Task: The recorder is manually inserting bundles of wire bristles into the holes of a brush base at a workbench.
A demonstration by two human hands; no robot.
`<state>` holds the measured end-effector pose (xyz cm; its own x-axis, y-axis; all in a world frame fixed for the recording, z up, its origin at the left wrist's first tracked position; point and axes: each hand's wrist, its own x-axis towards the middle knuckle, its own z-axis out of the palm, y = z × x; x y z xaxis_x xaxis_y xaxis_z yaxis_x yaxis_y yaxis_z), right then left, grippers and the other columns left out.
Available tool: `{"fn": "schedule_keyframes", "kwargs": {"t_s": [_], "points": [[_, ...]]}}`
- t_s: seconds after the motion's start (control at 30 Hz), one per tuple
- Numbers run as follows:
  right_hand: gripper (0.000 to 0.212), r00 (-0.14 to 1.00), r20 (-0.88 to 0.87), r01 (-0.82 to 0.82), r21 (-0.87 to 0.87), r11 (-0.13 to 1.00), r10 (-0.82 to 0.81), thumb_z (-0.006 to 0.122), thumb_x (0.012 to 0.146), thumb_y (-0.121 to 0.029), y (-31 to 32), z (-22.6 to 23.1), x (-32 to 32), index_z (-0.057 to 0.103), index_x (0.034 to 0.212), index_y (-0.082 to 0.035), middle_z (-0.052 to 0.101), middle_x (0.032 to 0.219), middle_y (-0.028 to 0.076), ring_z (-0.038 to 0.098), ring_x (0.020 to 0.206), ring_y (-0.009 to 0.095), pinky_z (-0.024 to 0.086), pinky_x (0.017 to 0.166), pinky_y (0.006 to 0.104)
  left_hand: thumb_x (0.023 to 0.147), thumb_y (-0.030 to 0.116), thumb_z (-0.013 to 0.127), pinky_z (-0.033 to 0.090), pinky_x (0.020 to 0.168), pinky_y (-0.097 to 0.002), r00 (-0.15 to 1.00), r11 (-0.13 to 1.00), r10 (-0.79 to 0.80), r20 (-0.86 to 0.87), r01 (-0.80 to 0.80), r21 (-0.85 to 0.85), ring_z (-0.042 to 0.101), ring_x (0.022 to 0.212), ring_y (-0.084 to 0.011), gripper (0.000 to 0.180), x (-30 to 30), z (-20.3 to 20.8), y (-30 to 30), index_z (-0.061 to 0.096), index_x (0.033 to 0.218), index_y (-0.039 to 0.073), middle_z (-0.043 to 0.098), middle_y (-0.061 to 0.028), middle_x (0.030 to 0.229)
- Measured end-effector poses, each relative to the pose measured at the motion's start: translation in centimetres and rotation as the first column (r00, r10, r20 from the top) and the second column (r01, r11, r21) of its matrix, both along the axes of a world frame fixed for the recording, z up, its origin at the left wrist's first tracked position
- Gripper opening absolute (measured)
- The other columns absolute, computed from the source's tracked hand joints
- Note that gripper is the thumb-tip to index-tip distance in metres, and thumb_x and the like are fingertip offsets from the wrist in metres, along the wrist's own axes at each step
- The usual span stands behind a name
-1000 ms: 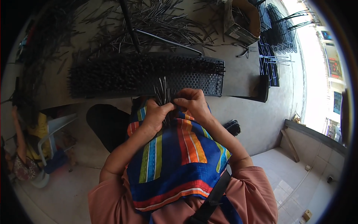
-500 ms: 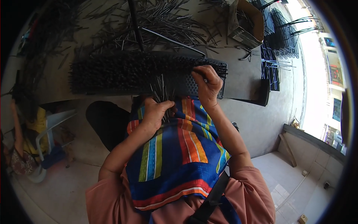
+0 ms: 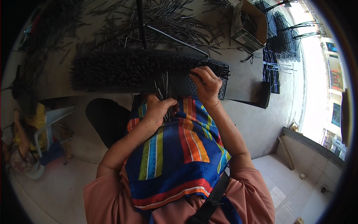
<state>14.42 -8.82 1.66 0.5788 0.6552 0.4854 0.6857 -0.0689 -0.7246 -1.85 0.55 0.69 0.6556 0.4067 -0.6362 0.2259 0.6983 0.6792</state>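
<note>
A bundle of thin dark metal rods (image 3: 164, 86) stands upright in my left hand (image 3: 157, 109), whose thumb and fingers are closed round it above my lap. In front lies a long dark perforated panel (image 3: 191, 85), its left and middle part densely filled with short upright dark pegs or rod ends (image 3: 119, 71). Over the panel's right end, my right hand (image 3: 207, 84) has thumb and fingertips pinched together near the bare holes. Whatever sits in that pinch is too small or hidden to make out. A striped, colourful apron (image 3: 175, 149) covers my lap.
Behind the panel, loose metal rods (image 3: 167, 26) lie heaped on the table, with a slanted metal bar (image 3: 177, 40) above it. A worn cardboard box (image 3: 248, 37) stands at the back right, near black wire racks (image 3: 285, 35). At far left, another person's arm (image 3: 23, 130) shows beside a chair.
My right hand has shifted very slightly left over the panel, still pinched. The rods in my left hand have tilted a little. The whole view has moved slightly.
</note>
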Motion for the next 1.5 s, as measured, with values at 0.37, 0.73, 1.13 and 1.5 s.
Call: {"fn": "schedule_keyframes", "kwargs": {"t_s": [0.37, 0.73, 1.13, 1.5], "points": [[0.016, 1.000, 0.000, 0.009, -0.083, 0.996, -0.009, 0.072, 0.074, 0.005, 0.6, -0.8, -0.1, 0.070, 0.089, 0.000, 0.065, 0.080, 0.009, 0.064, 0.067, 0.016, 0.049, 0.060, 0.0249, 0.078, -0.003, 0.062, 0.054, 0.046, -0.0324, 1.000, 1.000, 0.020, 0.020, -0.020, -0.004, 0.066, 0.054, -0.0232, 0.004, -0.3, -0.6, 0.1, 0.064, 0.080, -0.005, 0.066, -0.0152, 0.069], [0.015, 0.989, 0.147, 0.039, -0.282, 0.959, 0.002, 0.073, 0.076, -0.004, 1.1, -0.3, -0.4, 0.070, 0.090, -0.001, 0.063, 0.077, 0.011, 0.064, 0.063, 0.021, 0.047, 0.057, 0.0273, 0.075, -0.005, 0.063, 0.054, 0.046, -0.0300, 0.997, 0.992, 0.069, 0.029, -0.065, -0.107, 0.066, 0.053, -0.0220, 0.008, -0.1, 0.4, 0.2, 0.065, 0.083, -0.004, 0.067, -0.0137, 0.070], [0.003, 0.327, -0.943, -0.244, -0.149, 0.958, -0.063, 0.069, 0.082, -0.002, -1.6, -0.1, -3.9, 0.067, 0.083, 0.000, 0.059, 0.065, -0.002, 0.052, 0.056, 0.004, 0.039, 0.049, 0.0205, 0.075, -0.006, 0.062, 0.056, 0.061, -0.0299, 0.992, 1.000, 0.012, 0.125, -0.013, 0.007, 0.067, 0.068, -0.0180, 0.021, -0.1, -0.7, -0.3, 0.067, 0.096, -0.001, 0.069, -0.0089, 0.087], [0.005, 0.545, -0.832, 0.247, 0.042, 0.968, -0.103, 0.064, 0.087, -0.002, -2.1, -0.9, -1.8, 0.068, 0.091, 0.000, 0.056, 0.072, -0.003, 0.044, 0.056, 0.003, 0.032, 0.049, 0.0192, 0.081, -0.002, 0.062, 0.056, 0.058, -0.0294, 0.996, 0.998, 0.054, 0.064, -0.052, -0.021, 0.068, 0.066, -0.0195, 0.013, 0.2, -0.9, -0.1, 0.067, 0.093, -0.002, 0.069, -0.0093, 0.080]]}}
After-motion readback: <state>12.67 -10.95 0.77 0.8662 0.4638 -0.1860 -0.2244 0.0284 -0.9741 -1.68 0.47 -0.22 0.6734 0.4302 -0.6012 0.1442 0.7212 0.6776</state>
